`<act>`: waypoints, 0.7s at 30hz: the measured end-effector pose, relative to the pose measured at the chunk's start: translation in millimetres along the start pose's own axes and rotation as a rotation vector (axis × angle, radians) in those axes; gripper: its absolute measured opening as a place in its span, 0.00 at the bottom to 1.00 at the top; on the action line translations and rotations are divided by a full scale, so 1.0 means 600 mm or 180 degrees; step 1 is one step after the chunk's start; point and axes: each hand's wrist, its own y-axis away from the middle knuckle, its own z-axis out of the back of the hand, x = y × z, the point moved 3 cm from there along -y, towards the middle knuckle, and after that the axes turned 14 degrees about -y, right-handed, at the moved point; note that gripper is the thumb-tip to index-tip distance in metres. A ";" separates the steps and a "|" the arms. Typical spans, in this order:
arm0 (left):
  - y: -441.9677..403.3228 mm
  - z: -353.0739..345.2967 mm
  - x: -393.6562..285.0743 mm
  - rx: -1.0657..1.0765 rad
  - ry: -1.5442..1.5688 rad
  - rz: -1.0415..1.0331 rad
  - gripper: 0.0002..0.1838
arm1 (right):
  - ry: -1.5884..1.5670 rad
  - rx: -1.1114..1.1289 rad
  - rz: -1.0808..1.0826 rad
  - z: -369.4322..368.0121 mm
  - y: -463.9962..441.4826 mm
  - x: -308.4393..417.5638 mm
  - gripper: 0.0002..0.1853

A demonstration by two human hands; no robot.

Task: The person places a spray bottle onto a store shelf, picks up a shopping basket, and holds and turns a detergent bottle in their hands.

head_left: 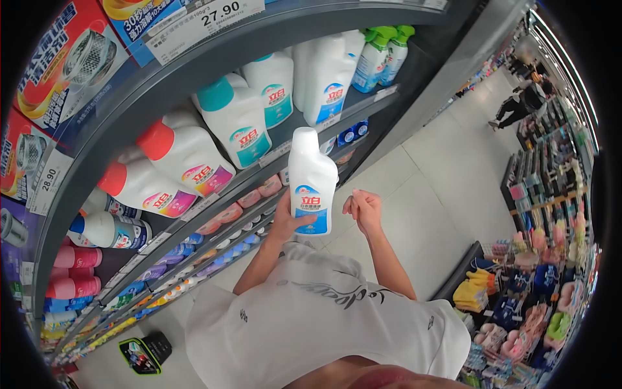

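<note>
My left hand [289, 220] is wrapped around the lower part of a white laundry bleach bottle [314, 178], its thumb across the blue-and-red label. The bottle stands nearly upright in front of the shelf, white cap up, label facing me. Just right of it, apart from the bottle, my right hand [364, 211] is raised with its fingers curled in, and nothing shows in them. Similar white bottles [324, 81] stand on the shelf behind, beside ones with teal caps [236, 123] and red caps [188, 155].
Price tags line the curved shelf edge [214, 201]. Green-topped spray bottles [376, 58] stand at the shelf's far end. A black-and-green basket [145, 353] is on the floor at lower left. Slippers [512, 343] hang on a rack at right. A person [525, 104] is farther down the aisle.
</note>
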 end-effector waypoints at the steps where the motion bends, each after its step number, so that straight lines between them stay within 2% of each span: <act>1: -0.009 0.001 0.006 -0.0065 0.0026 0.0010 0.37 | 0.0086 0.0056 -0.0122 -0.010 -0.014 0.003 0.16; 3: -0.026 0.003 0.015 -0.0160 0.0045 0.0011 0.38 | 0.0170 0.0141 -0.0257 -0.016 -0.044 0.005 0.16; 5: -0.039 0.005 0.024 -0.0199 0.0044 -0.0100 0.38 | 0.0435 0.0516 -0.0202 -0.016 -0.073 0.004 0.07; 8: -0.055 0.006 0.044 -0.0312 0.0093 -0.0227 0.39 | 0.0339 0.0516 -0.0560 -0.024 -0.104 0.012 0.03; 15: -0.060 0.001 0.031 -0.0621 -0.0028 -0.0147 0.40 | 0.0178 0.0834 -0.0786 -0.018 -0.143 -0.002 0.05; 21: -0.060 -0.015 0.042 -0.0880 0.0012 -0.0186 0.39 | 0.0461 0.1008 -0.0986 -0.014 -0.168 -0.002 0.07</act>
